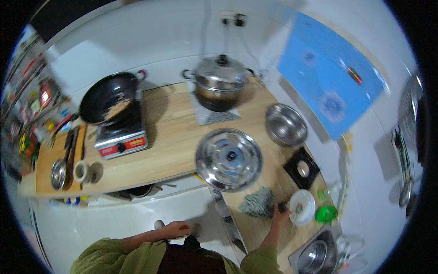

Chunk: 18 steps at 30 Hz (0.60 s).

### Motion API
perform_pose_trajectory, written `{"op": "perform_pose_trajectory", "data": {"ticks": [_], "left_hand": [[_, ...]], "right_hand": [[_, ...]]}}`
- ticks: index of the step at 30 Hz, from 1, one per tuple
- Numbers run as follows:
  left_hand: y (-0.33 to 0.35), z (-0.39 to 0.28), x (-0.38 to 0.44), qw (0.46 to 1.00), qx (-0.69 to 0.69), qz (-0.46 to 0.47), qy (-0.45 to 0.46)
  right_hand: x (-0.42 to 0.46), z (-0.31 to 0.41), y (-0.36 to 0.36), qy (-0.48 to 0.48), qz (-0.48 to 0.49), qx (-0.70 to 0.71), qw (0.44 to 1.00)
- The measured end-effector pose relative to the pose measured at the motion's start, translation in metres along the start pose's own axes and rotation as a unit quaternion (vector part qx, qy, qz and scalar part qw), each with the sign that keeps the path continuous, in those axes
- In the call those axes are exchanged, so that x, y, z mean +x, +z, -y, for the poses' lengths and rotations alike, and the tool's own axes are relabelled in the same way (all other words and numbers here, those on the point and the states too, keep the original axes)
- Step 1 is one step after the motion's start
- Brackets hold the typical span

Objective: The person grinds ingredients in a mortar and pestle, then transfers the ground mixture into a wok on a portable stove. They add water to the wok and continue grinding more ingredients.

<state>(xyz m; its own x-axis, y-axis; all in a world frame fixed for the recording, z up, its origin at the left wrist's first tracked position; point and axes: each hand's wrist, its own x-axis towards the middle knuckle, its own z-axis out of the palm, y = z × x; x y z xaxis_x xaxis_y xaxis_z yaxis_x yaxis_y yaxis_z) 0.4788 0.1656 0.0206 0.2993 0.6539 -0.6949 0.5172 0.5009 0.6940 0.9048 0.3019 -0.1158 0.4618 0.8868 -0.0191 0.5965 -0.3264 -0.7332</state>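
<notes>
My right hand (pixel 281 215) reaches over the right arm of the counter, at the left edge of a white plate (pixel 302 208) and beside a small dark object (pixel 283 206). Blur hides whether the fingers grip either one. A crumpled grey-green cloth (pixel 257 202) lies just left of that hand. My left hand (pixel 177 229) hangs over the floor in front of my body, its fingers loosely curled, and what is in it, if anything, is not clear. Farther up the counter stands a large round stainless steel lid (pixel 229 159).
A black wok (pixel 111 97) with food sits on a portable gas stove (pixel 121 142). Beyond are a lidded steel pot (pixel 220 82) and a steel bowl (pixel 286 124). A green bowl (pixel 326 214) and a sink (pixel 316 255) lie right. Ladles (pixel 59 174) rest on a cutting board (pixel 44 174).
</notes>
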Motion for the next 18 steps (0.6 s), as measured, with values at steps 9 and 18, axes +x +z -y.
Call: {"op": "perform_pose_trajectory", "data": {"ticks": [9, 18], "left_hand": [[-0.005, 0.103, -0.025, 0.978, -0.135, -0.124, 0.104], [-0.064, 0.181, -0.126, 0.929, -0.167, -0.295, 0.147]], "right_hand": [[-0.063, 0.15, -0.001, 0.009, -0.071, 0.22, 0.973], [-0.237, 0.314, 0.123, -0.177, 0.343, 0.297, 0.873]]}}
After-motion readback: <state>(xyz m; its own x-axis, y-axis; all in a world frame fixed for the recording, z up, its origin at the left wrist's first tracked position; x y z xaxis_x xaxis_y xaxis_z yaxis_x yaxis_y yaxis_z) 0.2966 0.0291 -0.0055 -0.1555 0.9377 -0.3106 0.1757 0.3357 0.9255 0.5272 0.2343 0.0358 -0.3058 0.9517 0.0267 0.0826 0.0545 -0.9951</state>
